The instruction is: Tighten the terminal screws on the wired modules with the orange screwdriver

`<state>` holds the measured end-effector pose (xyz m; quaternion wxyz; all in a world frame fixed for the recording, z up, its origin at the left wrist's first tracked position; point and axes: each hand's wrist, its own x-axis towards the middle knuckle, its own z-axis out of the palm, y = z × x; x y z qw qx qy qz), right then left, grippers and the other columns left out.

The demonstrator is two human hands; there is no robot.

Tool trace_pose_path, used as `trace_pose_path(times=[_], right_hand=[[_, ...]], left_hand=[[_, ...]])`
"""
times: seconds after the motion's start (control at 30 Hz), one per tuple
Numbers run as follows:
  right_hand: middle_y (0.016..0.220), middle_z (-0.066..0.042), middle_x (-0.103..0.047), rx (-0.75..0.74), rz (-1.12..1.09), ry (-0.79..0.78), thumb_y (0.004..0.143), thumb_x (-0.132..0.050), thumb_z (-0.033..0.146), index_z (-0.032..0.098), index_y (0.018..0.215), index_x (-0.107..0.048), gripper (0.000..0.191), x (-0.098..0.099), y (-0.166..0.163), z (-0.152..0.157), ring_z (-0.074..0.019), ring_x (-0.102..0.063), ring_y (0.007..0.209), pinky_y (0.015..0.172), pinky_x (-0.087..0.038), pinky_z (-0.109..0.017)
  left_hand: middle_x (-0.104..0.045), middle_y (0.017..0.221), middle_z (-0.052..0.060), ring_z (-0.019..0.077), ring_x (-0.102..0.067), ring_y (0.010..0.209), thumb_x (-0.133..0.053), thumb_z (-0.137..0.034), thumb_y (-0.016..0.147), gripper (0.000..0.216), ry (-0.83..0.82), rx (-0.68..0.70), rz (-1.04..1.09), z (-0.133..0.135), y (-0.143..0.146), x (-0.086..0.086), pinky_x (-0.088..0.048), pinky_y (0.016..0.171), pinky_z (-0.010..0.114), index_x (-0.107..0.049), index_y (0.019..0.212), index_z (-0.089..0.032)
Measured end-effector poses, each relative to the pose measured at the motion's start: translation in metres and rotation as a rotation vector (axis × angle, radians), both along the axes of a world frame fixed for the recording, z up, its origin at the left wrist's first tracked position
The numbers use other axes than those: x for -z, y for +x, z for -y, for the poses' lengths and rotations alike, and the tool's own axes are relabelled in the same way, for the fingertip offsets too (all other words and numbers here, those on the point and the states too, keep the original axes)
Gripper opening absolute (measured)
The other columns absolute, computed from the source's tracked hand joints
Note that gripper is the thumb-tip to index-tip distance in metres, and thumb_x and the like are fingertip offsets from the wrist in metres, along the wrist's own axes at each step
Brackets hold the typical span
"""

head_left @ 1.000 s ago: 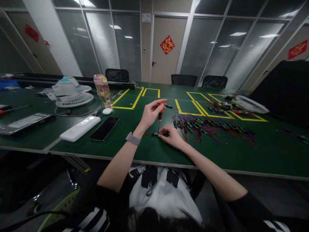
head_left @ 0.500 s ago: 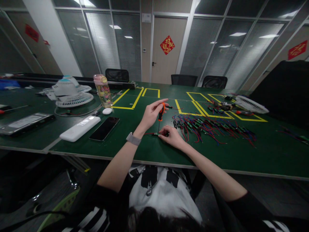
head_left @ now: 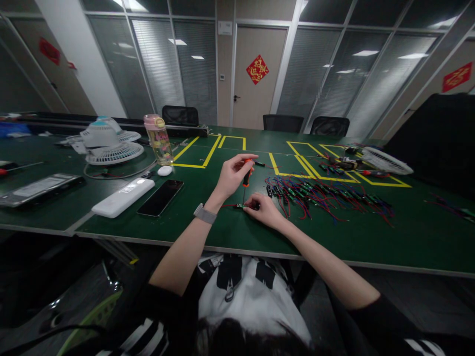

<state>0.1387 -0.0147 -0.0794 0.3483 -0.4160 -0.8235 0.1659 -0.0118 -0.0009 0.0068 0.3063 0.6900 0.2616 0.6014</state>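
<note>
My left hand (head_left: pixel 232 178) is closed around the orange and black handle of a screwdriver (head_left: pixel 246 179). The screwdriver stands upright, its thin shaft pointing down to a small green circuit board (head_left: pixel 239 205) with red wires. On the table, my right hand (head_left: pixel 262 208) pinches the right end of that board; its fingertips partly hide it. Whether the tip sits in a screw is too small to tell. Right of my hands lies a heap of similar wired boards (head_left: pixel 315 193) with red and blue leads. One more small board (head_left: pixel 261 164) lies just beyond the left hand.
On the green table (head_left: pixel 208 232), a black phone (head_left: pixel 161 198), a white power bank (head_left: pixel 123 197), a white round case (head_left: pixel 165 170) and a drink bottle (head_left: pixel 159 141) stand to the left. Farther out are a white fan (head_left: pixel 111 148) and a hard drive (head_left: pixel 42 189). A fan grille (head_left: pixel 386 160) lies at right.
The fingers of my left hand have shifted around the screwdriver handle, covering more of its top. My right hand and the board have stayed in place.
</note>
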Motion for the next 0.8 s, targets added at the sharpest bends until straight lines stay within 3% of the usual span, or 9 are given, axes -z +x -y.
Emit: trace_pose_path(times=[0.13,0.23,0.33,0.43,0.57,0.7,0.8], right_hand=[[0.068,0.002,-0.055,0.002,-0.001,-0.001,0.073,-0.066,0.016,0.017,0.07,-0.059,0.007,0.0,-0.0003,0.0001,-0.0115,-0.05,0.061,0.058,-0.038,-0.023],[0.068,0.001,-0.056,0.008,0.002,0.0,0.073,-0.066,0.017,0.017,0.07,-0.059,0.007,-0.0002,-0.0006,0.0003,-0.0119,-0.051,0.062,0.059,-0.039,-0.024],[0.068,0.001,-0.057,0.019,0.009,-0.006,0.074,-0.066,0.018,0.017,0.071,-0.059,0.007,-0.0005,-0.0005,0.0007,-0.0122,-0.051,0.062,0.058,-0.04,-0.024],[0.068,0.001,-0.058,0.03,0.018,-0.015,0.074,-0.065,0.018,0.017,0.073,-0.06,0.006,-0.0004,-0.0003,0.0009,-0.0125,-0.052,0.063,0.059,-0.04,-0.024],[0.069,0.0,-0.06,0.027,0.012,-0.019,0.074,-0.065,0.019,0.017,0.075,-0.06,0.006,0.0007,-0.0002,0.0004,-0.0127,-0.053,0.063,0.059,-0.041,-0.024],[0.069,0.0,-0.06,0.03,0.017,-0.02,0.073,-0.066,0.019,0.017,0.076,-0.06,0.007,0.0012,-0.0004,-0.0002,-0.0123,-0.053,0.062,0.059,-0.041,-0.024],[0.068,0.001,-0.059,0.034,0.02,-0.023,0.073,-0.066,0.018,0.017,0.075,-0.059,0.007,0.0009,-0.0005,-0.0003,-0.0121,-0.052,0.062,0.059,-0.04,-0.024]], left_hand=[[-0.064,0.097,0.004,0.0107,-0.06,0.08,-0.064,-0.029,0.08,0.016,0.073,-0.077,-0.044,-0.0004,-0.0011,0.0001,-0.05,0.071,0.023,-0.069,0.092,-0.02],[-0.063,0.11,0.007,0.0129,-0.062,0.09,-0.05,-0.027,0.089,0.023,0.035,-0.007,-0.038,-0.0013,-0.0012,-0.0004,-0.051,0.076,0.026,-0.067,0.104,-0.021],[-0.066,0.108,0.008,0.0134,-0.064,0.088,-0.045,-0.025,0.091,0.029,-0.027,0.071,0.002,-0.0007,-0.0005,-0.0006,-0.052,0.077,0.028,-0.062,0.113,-0.019],[-0.067,0.099,0.006,0.0115,-0.062,0.079,-0.057,-0.028,0.085,0.025,0.006,-0.004,-0.008,-0.0006,-0.0006,0.0004,-0.05,0.072,0.025,-0.065,0.107,-0.018],[-0.062,0.103,0.006,0.0117,-0.06,0.085,-0.064,-0.029,0.08,0.022,0.066,-0.107,-0.038,-0.0036,-0.0019,0.0022,-0.049,0.071,0.023,-0.07,0.1,-0.02],[-0.063,0.112,0.008,0.0134,-0.063,0.091,-0.046,-0.025,0.09,0.029,-0.009,0.025,0.017,-0.0052,-0.0008,0.0019,-0.052,0.078,0.028,-0.065,0.112,-0.02],[-0.067,0.107,0.009,0.0142,-0.066,0.086,-0.047,-0.026,0.09,0.031,-0.071,0.095,0.05,-0.0033,0.0004,0.0012,-0.054,0.077,0.031,-0.061,0.116,-0.018]])
